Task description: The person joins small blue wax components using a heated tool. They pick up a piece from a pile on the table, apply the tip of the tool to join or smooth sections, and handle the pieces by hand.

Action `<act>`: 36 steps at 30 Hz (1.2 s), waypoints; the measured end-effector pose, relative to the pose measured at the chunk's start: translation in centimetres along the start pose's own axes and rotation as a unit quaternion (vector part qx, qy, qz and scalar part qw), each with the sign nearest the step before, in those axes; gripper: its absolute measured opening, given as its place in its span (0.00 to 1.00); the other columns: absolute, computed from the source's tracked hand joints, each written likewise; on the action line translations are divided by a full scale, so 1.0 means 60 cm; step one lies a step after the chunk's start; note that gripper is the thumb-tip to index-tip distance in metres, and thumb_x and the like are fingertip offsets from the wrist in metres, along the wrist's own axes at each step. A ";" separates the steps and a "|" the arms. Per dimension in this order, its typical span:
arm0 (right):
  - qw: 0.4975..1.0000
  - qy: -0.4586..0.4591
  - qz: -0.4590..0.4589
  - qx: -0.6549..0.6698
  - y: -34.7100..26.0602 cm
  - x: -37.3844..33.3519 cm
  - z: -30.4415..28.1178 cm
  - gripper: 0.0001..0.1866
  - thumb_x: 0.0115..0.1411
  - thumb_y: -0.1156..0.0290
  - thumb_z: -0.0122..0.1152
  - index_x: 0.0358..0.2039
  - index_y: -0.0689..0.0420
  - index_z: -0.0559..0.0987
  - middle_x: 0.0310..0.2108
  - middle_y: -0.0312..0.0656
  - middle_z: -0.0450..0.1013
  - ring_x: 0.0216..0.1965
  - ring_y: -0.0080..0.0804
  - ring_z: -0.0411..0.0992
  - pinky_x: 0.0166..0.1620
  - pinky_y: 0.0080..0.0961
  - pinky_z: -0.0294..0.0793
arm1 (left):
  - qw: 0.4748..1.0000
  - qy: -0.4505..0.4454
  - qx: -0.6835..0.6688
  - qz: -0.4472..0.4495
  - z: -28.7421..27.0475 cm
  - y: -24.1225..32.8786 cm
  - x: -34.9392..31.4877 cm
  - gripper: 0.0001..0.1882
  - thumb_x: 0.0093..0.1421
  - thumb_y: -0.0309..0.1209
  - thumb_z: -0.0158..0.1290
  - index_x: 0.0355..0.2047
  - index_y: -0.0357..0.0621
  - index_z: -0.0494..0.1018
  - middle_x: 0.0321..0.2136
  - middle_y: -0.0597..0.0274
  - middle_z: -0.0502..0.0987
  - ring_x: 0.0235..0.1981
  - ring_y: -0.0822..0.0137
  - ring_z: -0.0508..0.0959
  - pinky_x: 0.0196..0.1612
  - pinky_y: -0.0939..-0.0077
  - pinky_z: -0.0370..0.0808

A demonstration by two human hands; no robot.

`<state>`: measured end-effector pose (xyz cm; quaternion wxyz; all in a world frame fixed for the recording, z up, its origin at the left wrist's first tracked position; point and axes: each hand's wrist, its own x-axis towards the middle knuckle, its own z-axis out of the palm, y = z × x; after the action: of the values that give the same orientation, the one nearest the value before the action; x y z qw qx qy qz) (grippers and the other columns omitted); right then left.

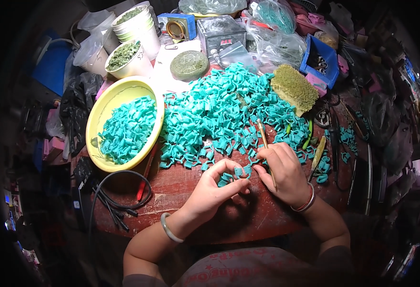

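Note:
My left hand (209,195) pinches a small turquoise wax-like piece (239,171) between thumb and forefinger. Another turquoise bit (225,179) shows within the curl of its fingers. In my right hand (289,173) lies a thin pen-like tool (262,132), its upper end pointing away from me. The thumb and fingertips of that hand come close to the pinched piece; whether they touch it I cannot tell. Just beyond both hands spreads a large heap of similar turquoise pieces (219,107).
At left stands a yellow basin (92,136) of turquoise pieces, with a looped black cable (106,178) nearer me. Behind are white tubs (138,67), a round green block (189,66) and a metal control box (222,36). A blue bin (332,71) and hand tools (318,152) lie right.

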<state>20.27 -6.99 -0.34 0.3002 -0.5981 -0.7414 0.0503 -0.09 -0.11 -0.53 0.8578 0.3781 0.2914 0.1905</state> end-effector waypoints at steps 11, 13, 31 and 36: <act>1.000 0.009 -0.003 -0.026 -0.002 0.006 -0.005 0.15 0.51 0.79 0.64 0.40 0.57 0.74 0.35 0.41 0.71 0.40 0.40 0.69 0.43 0.34 0.67 | 1.000 0.007 0.026 0.006 0.002 0.000 -0.002 0.10 0.62 0.23 0.58 0.41 0.40 0.69 0.36 0.66 0.74 0.34 0.76 0.78 0.36 0.82 0.76; 1.000 0.007 -0.005 -0.026 -0.002 0.006 -0.006 0.15 0.51 0.79 0.64 0.40 0.57 0.74 0.35 0.41 0.71 0.40 0.40 0.69 0.43 0.34 0.67 | 1.000 0.003 0.026 0.006 0.001 0.000 -0.002 0.11 0.62 0.23 0.58 0.42 0.41 0.69 0.36 0.66 0.74 0.34 0.75 0.78 0.35 0.82 0.77; 0.990 0.084 -0.110 -0.011 -0.008 0.004 -0.014 0.12 0.50 0.78 0.64 0.36 0.57 0.76 0.31 0.40 0.71 0.36 0.40 0.72 0.37 0.34 0.70 | 0.992 -0.009 -0.119 -0.051 -0.008 0.013 -0.003 0.13 0.61 0.26 0.58 0.44 0.46 0.68 0.37 0.62 0.76 0.33 0.72 0.78 0.29 0.82 0.73; 0.983 0.071 -0.168 -0.008 -0.015 -0.001 -0.021 0.11 0.51 0.76 0.62 0.37 0.56 0.78 0.35 0.38 0.74 0.39 0.36 0.74 0.37 0.31 0.71 | 0.992 0.023 -0.105 -0.070 -0.008 0.016 0.003 0.10 0.62 0.32 0.56 0.41 0.49 0.67 0.33 0.61 0.76 0.31 0.71 0.76 0.26 0.82 0.69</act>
<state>20.15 -7.64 1.08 0.3520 -0.4696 -0.8082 -0.0495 -0.33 0.84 -0.14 0.8972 0.2600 0.3149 0.1683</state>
